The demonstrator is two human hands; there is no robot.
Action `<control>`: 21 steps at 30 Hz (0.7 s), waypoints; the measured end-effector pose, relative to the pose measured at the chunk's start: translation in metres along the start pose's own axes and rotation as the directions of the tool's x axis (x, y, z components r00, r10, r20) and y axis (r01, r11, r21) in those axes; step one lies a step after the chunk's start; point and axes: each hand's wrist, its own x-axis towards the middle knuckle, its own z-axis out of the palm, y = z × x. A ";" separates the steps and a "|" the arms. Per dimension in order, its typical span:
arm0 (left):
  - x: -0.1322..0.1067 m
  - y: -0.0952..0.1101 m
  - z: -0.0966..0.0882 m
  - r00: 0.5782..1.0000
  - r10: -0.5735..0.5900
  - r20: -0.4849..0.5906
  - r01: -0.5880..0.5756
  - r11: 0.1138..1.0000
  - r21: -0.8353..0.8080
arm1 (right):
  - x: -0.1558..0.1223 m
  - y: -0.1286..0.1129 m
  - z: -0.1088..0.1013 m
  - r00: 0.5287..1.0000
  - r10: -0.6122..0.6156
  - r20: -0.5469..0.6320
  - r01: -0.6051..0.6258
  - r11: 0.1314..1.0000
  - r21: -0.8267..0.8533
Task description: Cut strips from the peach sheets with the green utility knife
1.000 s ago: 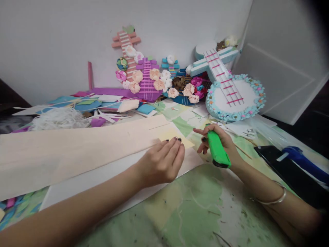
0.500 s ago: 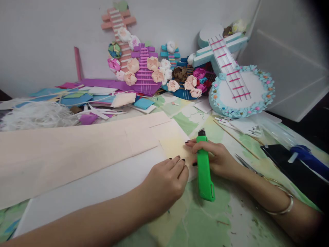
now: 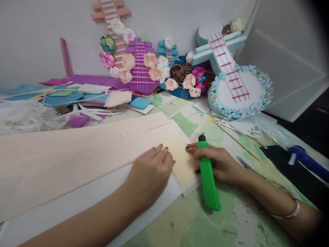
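Note:
My left hand (image 3: 154,168) lies palm down with fingers extended over a long peach sheet of crepe-like paper (image 3: 64,161). Under it is a white sheet or board (image 3: 64,209). Beside those fingers, a pale yellow piece (image 3: 183,168) shows at the right end. A green utility knife (image 3: 208,181) is in my right hand (image 3: 222,163), its short blade pointing away from me. The right fingertips reach the edge of the pale yellow piece. A thin slit or line runs near the far edge of the peach sheet.
Decorated toy guitars, one purple (image 3: 141,65) and one white and light blue (image 3: 240,82), lean at the back. White string (image 3: 28,116) and coloured paper scraps lie left. Scissors (image 3: 246,163), a wooden stick (image 3: 236,140) and a blue-handled glue gun (image 3: 308,159) are right.
My left hand has slid left across the paper, uncovering more of the pale yellow piece. The utility knife has dropped and tilted slightly in my right hand. The view has shifted a little.

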 end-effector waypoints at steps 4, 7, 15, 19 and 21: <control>0.005 -0.034 0.000 0.972 -0.176 0.158 0.176 0.984 0.014 | 0.001 -0.002 -0.001 1.000 -0.003 0.010 0.003 1.000 -0.005; 0.012 -0.049 0.000 0.903 -0.222 0.368 0.261 0.964 -0.058 | 0.001 -0.002 -0.001 1.000 -0.005 0.017 0.005 1.000 -0.006; 0.018 -0.070 -0.003 0.691 -0.284 0.665 0.365 0.931 0.019 | -0.002 -0.001 -0.001 0.998 0.038 0.054 -0.037 0.999 -0.022; 0.015 -0.082 -0.002 0.586 -0.368 0.722 0.457 0.886 0.080 | -0.001 -0.003 -0.001 0.998 0.037 0.060 -0.035 0.999 -0.032; 0.013 -0.086 -0.001 0.573 -0.380 0.726 0.481 0.873 0.077 | -0.001 -0.004 -0.001 0.997 0.036 0.061 -0.034 0.999 -0.037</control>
